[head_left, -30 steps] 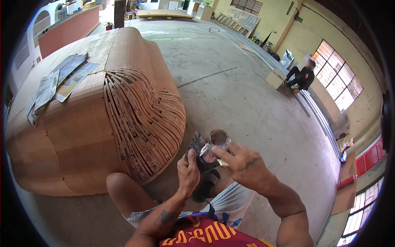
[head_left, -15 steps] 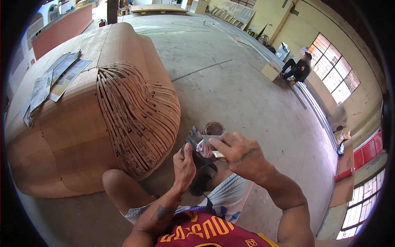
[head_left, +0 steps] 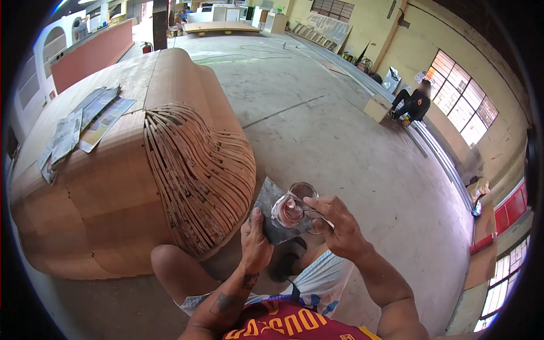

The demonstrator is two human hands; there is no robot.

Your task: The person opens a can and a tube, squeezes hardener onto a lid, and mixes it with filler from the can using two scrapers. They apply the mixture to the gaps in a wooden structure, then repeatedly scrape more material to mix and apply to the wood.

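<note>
My left hand (head_left: 256, 241) is closed on the near left edge of a flat grey mixing board (head_left: 268, 195), with the thumb lying along its top. A swirled mound of pinkish putty (head_left: 288, 212) sits on the board. My right hand (head_left: 340, 229) grips a putty scraper (head_left: 317, 215) at the board's right side. Its blade, seen nearly edge-on, meets the right edge of the putty. Just behind the board is a round open can (head_left: 309, 189), partly hidden by the board and my right hand.
To my left stands a large curved wooden form (head_left: 113, 187) with slatted ribs (head_left: 198, 164) at its end. Newspaper sheets (head_left: 82, 122) lie on top. A person (head_left: 416, 102) sits low by long metal bars (head_left: 436, 147) along the right wall.
My right hand has turned and moved slightly down with the scraper. The board now faces up more, and the putty on it shows as a spread swirl. The view has shifted a little.
</note>
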